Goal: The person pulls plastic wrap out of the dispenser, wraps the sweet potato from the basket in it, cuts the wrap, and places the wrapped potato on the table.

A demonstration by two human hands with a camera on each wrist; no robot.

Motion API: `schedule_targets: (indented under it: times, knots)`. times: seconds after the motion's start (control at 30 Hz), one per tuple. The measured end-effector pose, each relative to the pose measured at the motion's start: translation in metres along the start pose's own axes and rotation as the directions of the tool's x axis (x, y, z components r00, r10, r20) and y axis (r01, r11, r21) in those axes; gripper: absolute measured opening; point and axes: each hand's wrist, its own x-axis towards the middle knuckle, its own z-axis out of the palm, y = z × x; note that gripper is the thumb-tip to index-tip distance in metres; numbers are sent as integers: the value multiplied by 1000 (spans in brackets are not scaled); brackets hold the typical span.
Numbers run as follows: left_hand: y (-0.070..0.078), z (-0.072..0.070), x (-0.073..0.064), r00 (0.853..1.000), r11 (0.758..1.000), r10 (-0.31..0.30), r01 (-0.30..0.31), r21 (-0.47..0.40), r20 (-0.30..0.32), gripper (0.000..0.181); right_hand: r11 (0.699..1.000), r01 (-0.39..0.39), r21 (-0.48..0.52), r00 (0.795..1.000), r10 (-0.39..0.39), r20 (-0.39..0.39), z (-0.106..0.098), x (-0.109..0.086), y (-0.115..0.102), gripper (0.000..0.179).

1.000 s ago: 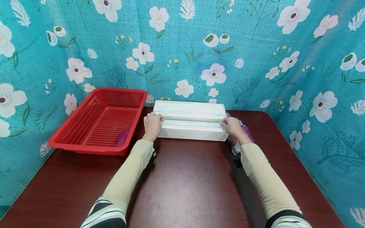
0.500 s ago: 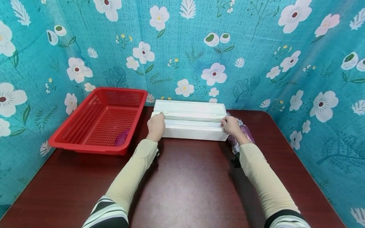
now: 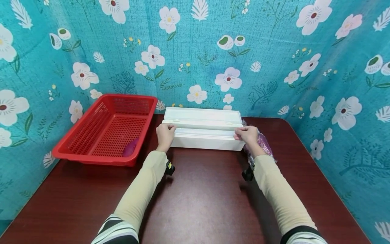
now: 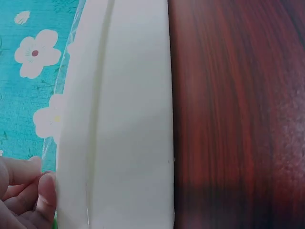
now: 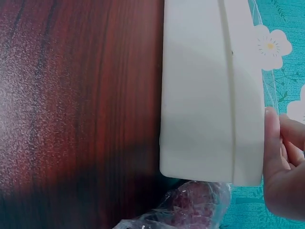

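A long white cling film box (image 3: 207, 142) stands at the back of the table, its lid (image 3: 202, 115) raised. At the box's left end, my left hand (image 3: 165, 135) pinches the edge of the clear cling film (image 4: 61, 86) between thumb and fingers. My right hand (image 3: 249, 135) pinches the same film at the right end, thumb against forefinger. In the right wrist view, the film (image 5: 269, 88) shows as a thin clear strip along the box's upper edge. Both hands are right at the box's edge.
A red plastic basket (image 3: 103, 158) stands at the left, with a purple item (image 3: 130, 147) in its near right corner. A purple thing wrapped in clear film (image 3: 264, 144) lies beside the right hand. A floral curtain (image 3: 189, 61) hangs behind the dark wooden table (image 3: 207, 196).
My left hand, earlier at the box's left end, moved slightly right, turned, and is now a little back left. The right hand's fingers have straightened somewhat. The box and basket have stayed put.
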Motion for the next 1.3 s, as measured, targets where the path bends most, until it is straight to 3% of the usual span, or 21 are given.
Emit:
schedule_targets:
  times: [0.27,0.43,0.6,0.8,0.93,1.07,1.17,1.3]
  knots:
    - [-4,0,-4,999,997,5,-9,-81,-50,6,997,16,79,999,-13,-39,1,-3,4,21]
    - [-8,0,-5,996,993,-24,13,-119,-90,5,993,28,118,998,-22,-51,1,-5,5,10]
    - [-5,1,-4,996,991,-52,42,-130,-78,8,991,59,124,992,-45,-119,1,-3,6,7]
    - [-2,0,-5,995,987,-76,65,-149,-67,11,986,91,137,990,-74,-122,-4,-1,9,41]
    - [-5,0,-4,991,972,-112,93,-217,-74,12,980,124,156,987,-106,-122,-8,13,22,38]
    - [-8,-1,-1,988,955,-131,103,-278,-84,12,977,175,123,979,-160,-128,-8,14,22,27]
    - [-8,-3,1,988,950,-124,91,-299,-93,12,978,206,23,969,-201,-142,-6,1,8,28]
    - [-4,-6,3,990,946,-113,81,-314,-85,14,966,258,-22,955,-259,-143,-6,0,4,26]
